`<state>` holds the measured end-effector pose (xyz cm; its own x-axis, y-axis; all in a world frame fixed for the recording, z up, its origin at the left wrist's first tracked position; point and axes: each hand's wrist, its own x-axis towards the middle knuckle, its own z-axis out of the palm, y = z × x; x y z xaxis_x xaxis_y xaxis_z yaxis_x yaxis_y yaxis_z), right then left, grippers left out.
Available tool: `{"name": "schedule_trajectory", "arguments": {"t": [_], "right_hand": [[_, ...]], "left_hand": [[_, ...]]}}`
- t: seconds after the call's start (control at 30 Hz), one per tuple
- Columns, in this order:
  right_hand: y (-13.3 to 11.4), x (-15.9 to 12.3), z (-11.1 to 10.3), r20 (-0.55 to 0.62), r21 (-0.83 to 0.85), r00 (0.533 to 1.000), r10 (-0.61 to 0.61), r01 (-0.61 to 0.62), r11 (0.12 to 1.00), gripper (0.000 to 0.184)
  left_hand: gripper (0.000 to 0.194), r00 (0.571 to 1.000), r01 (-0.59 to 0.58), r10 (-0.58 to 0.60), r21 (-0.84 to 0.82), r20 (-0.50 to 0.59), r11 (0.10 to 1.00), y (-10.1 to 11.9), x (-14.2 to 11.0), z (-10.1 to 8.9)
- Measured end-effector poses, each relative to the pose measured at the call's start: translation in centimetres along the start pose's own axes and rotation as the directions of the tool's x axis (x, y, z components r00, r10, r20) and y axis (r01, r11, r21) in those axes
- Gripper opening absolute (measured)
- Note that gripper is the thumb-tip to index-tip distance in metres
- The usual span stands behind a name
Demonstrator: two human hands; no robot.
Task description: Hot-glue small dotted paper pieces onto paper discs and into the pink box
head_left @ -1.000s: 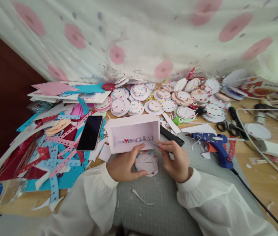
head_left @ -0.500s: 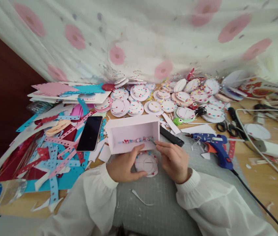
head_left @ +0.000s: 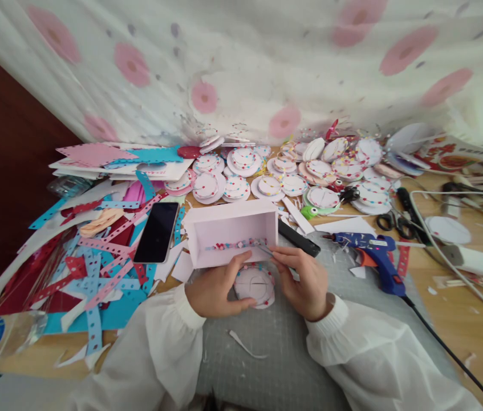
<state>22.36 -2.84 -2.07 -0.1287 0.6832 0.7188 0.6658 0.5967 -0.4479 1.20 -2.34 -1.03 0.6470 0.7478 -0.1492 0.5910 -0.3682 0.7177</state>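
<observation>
My left hand (head_left: 219,288) curves round the left side of a round white paper disc (head_left: 258,288), gripping it between thumb and fingers. Small red and blue beads run around the disc's edge, and slits show in its middle. In a pinch, my right hand (head_left: 303,279) holds a thin grey tool (head_left: 263,246), its tip reaching into an open white paper box (head_left: 232,214). Along the bottom of that box lie red, blue and white beads (head_left: 232,246). Both hands are just in front of the box, over a grey cutting mat (head_left: 275,354).
Several beaded paper discs (head_left: 243,161) are piled along the back. On the left are a phone (head_left: 155,233) and dotted paper strips (head_left: 91,274). A blue glue gun (head_left: 365,245), black scissors (head_left: 395,224) and a white cable (head_left: 450,254) lie to the right. A black-handled cutter (head_left: 299,238) touches the box's right side.
My right-hand fingers have shifted slightly, and the thin tool's tip has moved a little left inside the box. My left hand and the disc stay in place.
</observation>
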Motion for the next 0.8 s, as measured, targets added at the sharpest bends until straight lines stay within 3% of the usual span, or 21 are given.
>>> {"name": "schedule_trajectory", "arguments": {"t": [0.43,0.8], "right_hand": [[0.03,-0.24,0.06,0.024,0.006,1.000,0.012,-0.012,1.000,0.013],[0.69,-0.95,0.50,0.101,0.035,0.995,-0.023,0.020,0.999,0.027]], "left_hand": [[0.085,1.000,0.004,-0.004,0.007,0.003,1.000,0.01,0.06,0.01],[0.085,1.000,-0.017,0.017,0.007,-0.011,1.000,-0.21,-0.02,0.23]]}}
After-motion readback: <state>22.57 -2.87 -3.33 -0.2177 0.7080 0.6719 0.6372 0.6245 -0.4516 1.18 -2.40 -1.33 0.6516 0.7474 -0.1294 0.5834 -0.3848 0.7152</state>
